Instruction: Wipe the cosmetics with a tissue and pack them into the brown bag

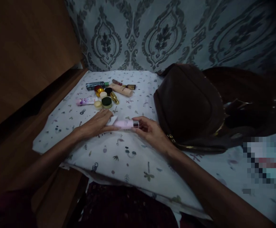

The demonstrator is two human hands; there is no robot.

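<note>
A pale pink tube (124, 124) with a silver cap lies level between my two hands, just above or on the patterned white cloth (119, 155). My right hand (152, 131) pinches its silver cap between thumb and fingers. At the tube's other end, my left hand (96, 123) is closed on a white wipe (112, 120), which touches the tube. Beyond my left hand stand a dark green-lidded jar (107, 102) and a small cream jar (98, 105).
Several cosmetics lie farther back, among them a beige tube (121, 89), a teal bottle (95, 85) and a purple-white tube (85, 101). A large brown bag (187, 104) stands at the right. Wooden furniture (28, 47) borders the left, and a patterned wall (133, 34) is behind.
</note>
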